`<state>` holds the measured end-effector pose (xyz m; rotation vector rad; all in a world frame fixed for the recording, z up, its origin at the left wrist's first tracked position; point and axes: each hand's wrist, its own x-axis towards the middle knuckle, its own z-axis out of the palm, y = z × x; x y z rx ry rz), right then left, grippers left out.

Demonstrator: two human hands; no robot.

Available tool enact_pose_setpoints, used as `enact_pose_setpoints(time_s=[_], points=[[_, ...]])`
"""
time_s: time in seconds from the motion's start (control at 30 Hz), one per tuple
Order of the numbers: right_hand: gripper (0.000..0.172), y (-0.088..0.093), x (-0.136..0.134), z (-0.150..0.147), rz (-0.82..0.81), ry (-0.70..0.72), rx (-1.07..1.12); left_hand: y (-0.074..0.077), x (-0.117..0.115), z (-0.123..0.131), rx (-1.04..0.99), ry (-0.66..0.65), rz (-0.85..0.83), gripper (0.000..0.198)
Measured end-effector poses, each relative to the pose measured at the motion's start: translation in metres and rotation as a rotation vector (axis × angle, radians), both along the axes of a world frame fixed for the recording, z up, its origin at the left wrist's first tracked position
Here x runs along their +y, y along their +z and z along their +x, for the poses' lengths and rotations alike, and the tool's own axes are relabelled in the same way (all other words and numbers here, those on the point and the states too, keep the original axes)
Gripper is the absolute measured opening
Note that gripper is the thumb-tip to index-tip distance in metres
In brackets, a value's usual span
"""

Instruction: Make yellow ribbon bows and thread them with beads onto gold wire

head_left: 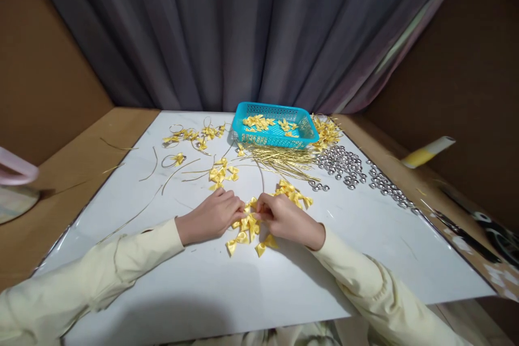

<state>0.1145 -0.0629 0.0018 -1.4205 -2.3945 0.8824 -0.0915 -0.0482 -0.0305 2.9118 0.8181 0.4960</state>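
Note:
My left hand [213, 214] and my right hand [284, 218] meet fingertip to fingertip over a small heap of yellow ribbon bows [246, 231] on the white board [203, 275]. Both hands are closed in a pinch on one yellow bow [251, 206] between them. Another cluster of yellow bows [292, 193] lies just beyond my right hand, and a third group of bows [221, 172] lies beyond my left hand.
A turquoise basket [274, 126] with several bows stands at the back. Thin gold wires [284, 158] lie in front of it, silver bells [344, 165] to the right, finished bow loops [190, 136] at back left. A dark curtain hangs behind.

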Motion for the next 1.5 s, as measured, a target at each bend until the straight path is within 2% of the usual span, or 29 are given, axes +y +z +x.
enact_pose_setpoints(time_s=[0.37, 1.0, 1.1, 1.27, 1.43, 1.5], points=[[0.007, 0.001, -0.002, -0.005, -0.026, -0.109, -0.148, -0.002, -0.006, 0.004, 0.073, -0.021, 0.220, 0.029], [0.006, 0.004, -0.002, -0.005, -0.030, -0.211, -0.186, -0.002, -0.008, 0.006, 0.008, -0.032, 0.275, 0.028], [0.008, 0.012, 0.007, -0.002, -0.011, -0.182, -0.164, -0.002, -0.007, 0.005, -0.008, -0.010, 0.220, 0.028], [0.019, 0.021, 0.041, -0.014, 0.145, -0.169, -0.152, -0.001, -0.004, 0.004, -0.035, -0.006, 0.091, 0.028], [0.030, 0.002, 0.075, -0.048, 0.216, -0.155, -0.201, 0.000, -0.006, 0.004, -0.121, -0.008, 0.090, 0.025], [0.023, -0.006, 0.081, -0.055, 0.226, -0.154, -0.226, 0.000, -0.006, 0.002, -0.219, 0.014, 0.116, 0.020]])
